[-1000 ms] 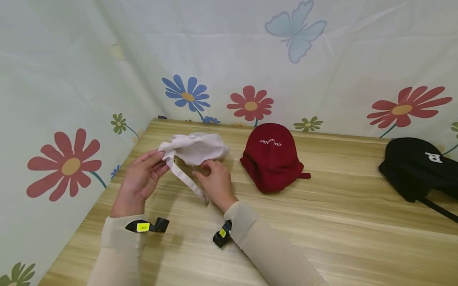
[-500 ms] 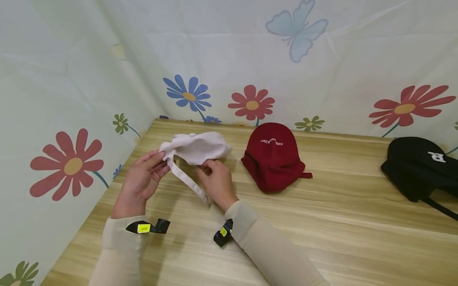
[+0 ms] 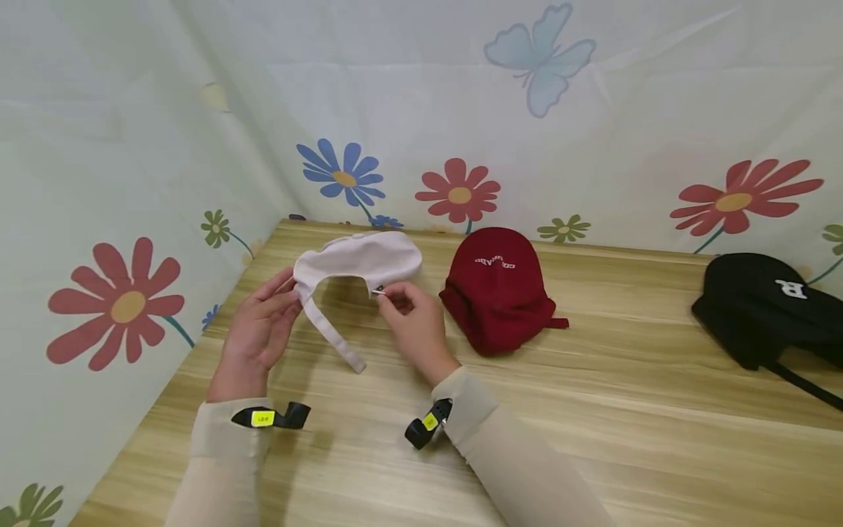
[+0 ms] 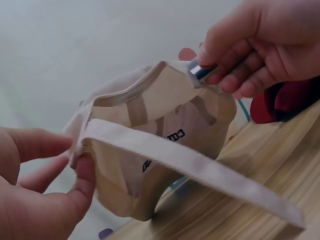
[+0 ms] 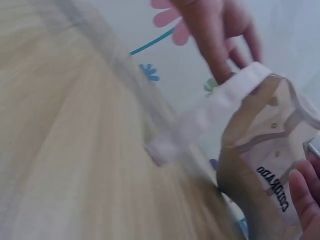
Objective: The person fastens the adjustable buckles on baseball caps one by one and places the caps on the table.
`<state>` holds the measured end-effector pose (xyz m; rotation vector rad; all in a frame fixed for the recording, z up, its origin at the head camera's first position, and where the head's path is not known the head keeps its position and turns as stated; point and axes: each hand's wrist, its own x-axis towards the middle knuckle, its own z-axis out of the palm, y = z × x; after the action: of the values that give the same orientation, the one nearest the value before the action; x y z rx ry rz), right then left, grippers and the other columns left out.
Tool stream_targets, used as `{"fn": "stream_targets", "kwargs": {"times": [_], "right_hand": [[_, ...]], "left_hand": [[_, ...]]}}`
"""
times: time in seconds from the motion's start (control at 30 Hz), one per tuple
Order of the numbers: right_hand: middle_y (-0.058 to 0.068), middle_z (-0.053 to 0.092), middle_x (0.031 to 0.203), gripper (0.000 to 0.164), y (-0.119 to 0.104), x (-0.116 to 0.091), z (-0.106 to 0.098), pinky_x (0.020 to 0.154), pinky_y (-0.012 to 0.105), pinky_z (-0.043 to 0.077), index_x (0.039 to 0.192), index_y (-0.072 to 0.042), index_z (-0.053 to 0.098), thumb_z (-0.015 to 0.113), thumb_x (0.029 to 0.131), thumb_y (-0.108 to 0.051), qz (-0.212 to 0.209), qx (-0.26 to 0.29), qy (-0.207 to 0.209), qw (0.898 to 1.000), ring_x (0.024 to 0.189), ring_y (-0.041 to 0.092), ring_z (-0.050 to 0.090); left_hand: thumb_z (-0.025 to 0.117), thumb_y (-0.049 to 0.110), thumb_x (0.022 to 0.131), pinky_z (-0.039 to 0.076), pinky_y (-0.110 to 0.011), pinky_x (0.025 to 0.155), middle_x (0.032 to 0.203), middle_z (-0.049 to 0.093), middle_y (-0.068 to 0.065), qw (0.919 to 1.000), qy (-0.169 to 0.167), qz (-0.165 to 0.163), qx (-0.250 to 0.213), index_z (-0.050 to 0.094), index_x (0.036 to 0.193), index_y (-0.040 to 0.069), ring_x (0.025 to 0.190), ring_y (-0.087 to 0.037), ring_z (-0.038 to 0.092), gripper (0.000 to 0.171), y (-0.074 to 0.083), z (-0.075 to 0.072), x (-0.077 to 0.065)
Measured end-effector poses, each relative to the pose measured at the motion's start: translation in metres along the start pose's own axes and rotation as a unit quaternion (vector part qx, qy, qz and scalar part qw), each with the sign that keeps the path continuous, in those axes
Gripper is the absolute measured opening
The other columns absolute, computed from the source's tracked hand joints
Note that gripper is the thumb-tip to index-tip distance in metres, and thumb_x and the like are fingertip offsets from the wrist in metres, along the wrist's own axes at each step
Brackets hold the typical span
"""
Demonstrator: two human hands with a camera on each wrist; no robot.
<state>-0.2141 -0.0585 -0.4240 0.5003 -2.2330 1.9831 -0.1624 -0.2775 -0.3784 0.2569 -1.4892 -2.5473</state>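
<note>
A pale pinkish-white baseball cap (image 3: pixel 358 256) is held up at the table's back left, its rear opening facing me. My left hand (image 3: pixel 260 329) pinches the cap's edge where the loose strap (image 3: pixel 332 333) begins. That strap hangs free, its end slanting down to the right. On the opposite side of the opening, my right hand (image 3: pixel 418 322) pinches a small metal buckle (image 4: pixel 201 73) between thumb and fingers. Inside the cap, dark lettering (image 5: pixel 272 187) shows in the right wrist view. The brim is hidden from the head view.
Just right of my right hand lies a dark red cap (image 3: pixel 500 293) with white lettering. A black cap (image 3: pixel 757 307) with a white letter R and a hanging strap sits farther right on the wooden table (image 3: pixel 593 439). A flower-printed sheet (image 3: pixel 395 95) stands behind and at left.
My right hand has shifted right and slightly up with the buckle side, spreading the cap's rear opening wider. The loose strap's end has swung left. My left hand keeps nearly the same place.
</note>
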Motion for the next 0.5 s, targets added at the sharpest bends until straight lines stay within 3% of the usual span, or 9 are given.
{"fn": "stream_targets", "kwargs": {"times": [0.1,0.3,0.37,0.5], "right_hand": [[-0.002,0.066,0.078,0.01,-0.004,0.002,-0.007,0.062,0.024,0.052,0.086,-0.02,0.066,0.065,0.083,-0.03,0.011,0.04,-0.002,0.999,0.071,0.01,0.062],[0.012,0.066,0.077,0.012,-0.017,0.004,-0.017,0.062,0.035,0.056,0.088,-0.009,0.066,0.066,0.083,-0.019,0.031,0.135,-0.014,0.99,0.068,0.02,0.064],[0.013,0.065,0.079,0.012,-0.024,0.004,-0.019,0.064,0.037,0.056,0.089,-0.004,0.065,0.066,0.083,-0.015,0.03,0.162,-0.018,0.986,0.068,0.022,0.063],[0.014,0.065,0.08,0.014,-0.032,0.002,-0.023,0.066,0.035,0.057,0.091,-0.001,0.064,0.066,0.082,-0.012,0.025,0.187,-0.022,0.982,0.07,0.029,0.063]], "left_hand": [[0.058,-0.012,0.08,0.051,-0.023,0.083,0.122,0.049,-0.01,0.9988,0.038,-0.003,-0.031,0.047,0.13,0.006,0.104,-0.016,0.055,0.054,-0.004,0.004,0.003],[0.062,-0.015,0.075,0.053,-0.021,0.08,0.117,0.039,-0.01,0.9908,0.116,-0.033,-0.062,0.03,0.138,0.005,0.09,-0.013,0.06,0.073,-0.011,0.013,0.007],[0.064,-0.014,0.074,0.053,-0.022,0.08,0.114,0.046,-0.01,0.9881,0.129,-0.04,-0.073,0.039,0.131,0.0,0.086,-0.014,0.063,0.064,-0.013,0.014,0.006],[0.063,-0.015,0.074,0.053,-0.025,0.081,0.096,0.063,-0.009,0.9837,0.113,-0.064,-0.125,0.06,0.1,-0.004,0.084,-0.017,0.067,0.028,-0.017,0.013,0.003]]}}
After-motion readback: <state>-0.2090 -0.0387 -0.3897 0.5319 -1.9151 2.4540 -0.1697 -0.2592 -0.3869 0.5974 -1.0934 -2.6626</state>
